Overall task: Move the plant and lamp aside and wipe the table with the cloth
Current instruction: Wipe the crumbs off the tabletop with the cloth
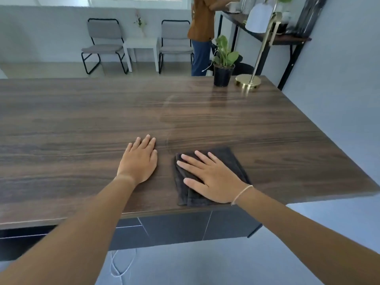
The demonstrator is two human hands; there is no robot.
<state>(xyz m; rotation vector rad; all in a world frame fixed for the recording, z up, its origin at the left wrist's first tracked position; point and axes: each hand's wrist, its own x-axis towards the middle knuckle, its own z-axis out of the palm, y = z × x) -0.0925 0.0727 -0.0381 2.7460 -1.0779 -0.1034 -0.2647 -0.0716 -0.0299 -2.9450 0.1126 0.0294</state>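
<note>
- Pressing flat, right hand [209, 177] on the folded dark cloth [216, 175], lower centre, fingers [202, 156] spread.
- Left hand [139, 161] flat on the worktop [82, 120] (fingers together).
- Plant [224, 62] and lamp [249, 80] upper right.

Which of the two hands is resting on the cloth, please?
The right hand, wearing a thin wrist string, lies flat on the cloth; the left hand rests on bare table.

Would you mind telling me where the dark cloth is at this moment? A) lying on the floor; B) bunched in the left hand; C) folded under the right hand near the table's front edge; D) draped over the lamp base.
C: the right hand lies flat on the folded dark cloth by the front edge of the table, while the left hand rests on bare wood.
</note>
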